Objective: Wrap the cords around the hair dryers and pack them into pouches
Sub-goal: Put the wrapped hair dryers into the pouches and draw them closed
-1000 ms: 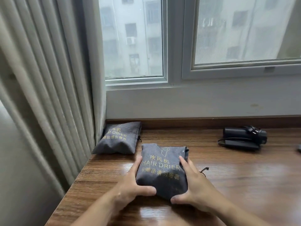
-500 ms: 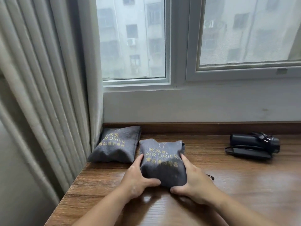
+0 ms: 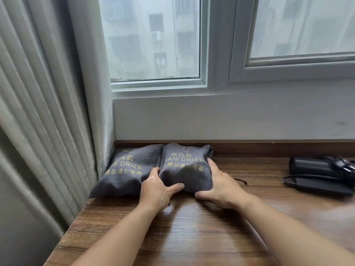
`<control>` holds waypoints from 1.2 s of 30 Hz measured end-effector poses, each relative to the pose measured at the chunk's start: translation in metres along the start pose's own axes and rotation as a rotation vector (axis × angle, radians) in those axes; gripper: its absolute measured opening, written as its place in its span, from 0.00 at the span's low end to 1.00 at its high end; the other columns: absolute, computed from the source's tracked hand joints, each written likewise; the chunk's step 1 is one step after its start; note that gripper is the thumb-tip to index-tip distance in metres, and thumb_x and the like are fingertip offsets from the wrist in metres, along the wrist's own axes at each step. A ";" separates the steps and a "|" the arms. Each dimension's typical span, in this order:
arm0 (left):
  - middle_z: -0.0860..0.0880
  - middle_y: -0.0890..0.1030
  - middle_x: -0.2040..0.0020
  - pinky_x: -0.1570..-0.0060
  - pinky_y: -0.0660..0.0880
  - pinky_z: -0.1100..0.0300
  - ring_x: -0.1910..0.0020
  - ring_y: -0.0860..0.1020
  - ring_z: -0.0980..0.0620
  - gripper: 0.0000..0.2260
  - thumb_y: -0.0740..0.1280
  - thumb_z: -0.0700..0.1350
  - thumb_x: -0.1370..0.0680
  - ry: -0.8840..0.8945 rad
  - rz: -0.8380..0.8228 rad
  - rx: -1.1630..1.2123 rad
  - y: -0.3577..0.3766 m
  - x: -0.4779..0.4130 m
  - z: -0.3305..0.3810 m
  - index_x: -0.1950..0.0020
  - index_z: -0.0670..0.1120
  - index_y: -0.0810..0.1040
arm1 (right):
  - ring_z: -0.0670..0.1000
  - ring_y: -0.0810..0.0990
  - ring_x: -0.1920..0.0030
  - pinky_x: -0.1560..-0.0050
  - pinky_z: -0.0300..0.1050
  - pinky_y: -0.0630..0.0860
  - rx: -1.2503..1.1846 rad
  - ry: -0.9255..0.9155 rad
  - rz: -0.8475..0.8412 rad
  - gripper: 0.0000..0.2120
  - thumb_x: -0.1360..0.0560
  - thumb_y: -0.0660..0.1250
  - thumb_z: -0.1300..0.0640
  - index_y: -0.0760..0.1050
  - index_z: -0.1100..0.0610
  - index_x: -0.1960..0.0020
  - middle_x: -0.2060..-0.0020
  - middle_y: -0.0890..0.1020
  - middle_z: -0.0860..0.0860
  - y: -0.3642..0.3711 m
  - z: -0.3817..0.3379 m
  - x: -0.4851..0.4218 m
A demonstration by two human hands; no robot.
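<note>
Two full grey pouches with gold "HAIR DRIER" lettering lie side by side against the wall at the back left of the wooden table. My left hand [image 3: 156, 191] and my right hand [image 3: 218, 186] grip the right pouch [image 3: 185, 167] by its near corners; it touches the left pouch [image 3: 124, 170], which sits in the corner by the curtain. A thin black drawstring [image 3: 241, 181] trails from the held pouch to the right. A black folded hair dryer [image 3: 318, 176] with its cord wound on it lies bare at the right edge.
A pleated grey curtain [image 3: 48, 112] hangs down the left side past the table edge. The white wall and window frame [image 3: 217, 89] rise right behind the pouches. The wooden table [image 3: 192, 237] stretches toward me and to the right.
Both hands have slid the right pouch away from me and leftward until it rests against the wall, touching the left pouch. The view has shifted closer and left.
</note>
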State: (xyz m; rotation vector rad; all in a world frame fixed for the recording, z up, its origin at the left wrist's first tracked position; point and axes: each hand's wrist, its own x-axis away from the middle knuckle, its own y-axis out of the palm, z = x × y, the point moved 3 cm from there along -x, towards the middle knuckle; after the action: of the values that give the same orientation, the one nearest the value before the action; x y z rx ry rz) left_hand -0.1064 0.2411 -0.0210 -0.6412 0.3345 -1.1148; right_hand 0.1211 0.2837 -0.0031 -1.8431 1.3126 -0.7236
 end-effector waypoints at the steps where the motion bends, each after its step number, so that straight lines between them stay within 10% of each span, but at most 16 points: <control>1: 0.46 0.86 0.52 0.52 0.84 0.48 0.52 0.86 0.45 0.57 0.75 0.75 0.52 0.001 0.000 0.004 0.001 0.000 0.000 0.27 0.57 0.63 | 0.60 0.76 0.33 0.35 0.48 0.73 0.002 0.002 -0.001 0.62 0.41 0.75 0.34 0.41 0.43 0.19 0.32 0.78 0.54 -0.001 0.000 0.000; 8: 0.45 0.80 0.34 0.33 0.73 0.52 0.35 0.78 0.46 0.44 0.80 0.58 0.32 0.042 -0.008 -0.039 -0.013 0.041 0.013 0.22 0.50 0.63 | 0.59 0.69 0.26 0.23 0.56 0.61 0.182 -0.002 -0.004 0.54 0.29 0.70 0.35 0.41 0.51 0.17 0.22 0.67 0.53 -0.011 0.003 0.032; 12: 0.46 0.79 0.35 0.36 0.75 0.56 0.43 0.81 0.53 0.43 0.79 0.51 0.29 0.081 -0.072 -0.001 -0.018 0.075 0.010 0.20 0.50 0.59 | 0.49 0.59 0.20 0.20 0.57 0.52 0.245 -0.063 -0.005 0.48 0.24 0.64 0.32 0.40 0.48 0.17 0.18 0.58 0.47 -0.015 0.028 0.083; 25: 0.48 0.64 0.21 0.24 0.60 0.55 0.23 0.62 0.46 0.41 0.68 0.63 0.23 0.555 -0.352 -0.554 0.085 0.169 0.097 0.17 0.49 0.53 | 0.48 0.61 0.22 0.21 0.53 0.59 0.216 0.158 0.210 0.42 0.23 0.62 0.32 0.49 0.48 0.17 0.20 0.60 0.46 -0.113 0.158 0.246; 36: 0.47 0.53 0.18 0.23 0.63 0.46 0.21 0.57 0.44 0.50 0.75 0.62 0.28 0.705 -0.416 -0.563 0.224 0.125 0.238 0.17 0.54 0.46 | 0.52 0.52 0.19 0.20 0.61 0.53 0.330 0.513 0.332 0.40 0.21 0.58 0.32 0.51 0.51 0.17 0.18 0.55 0.51 -0.203 0.299 0.245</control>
State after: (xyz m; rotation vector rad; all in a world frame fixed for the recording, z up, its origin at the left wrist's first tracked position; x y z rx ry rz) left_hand 0.2389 0.2649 0.0300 -0.8142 1.1914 -1.6533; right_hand 0.5411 0.1648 0.0031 -1.1760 1.6494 -1.1940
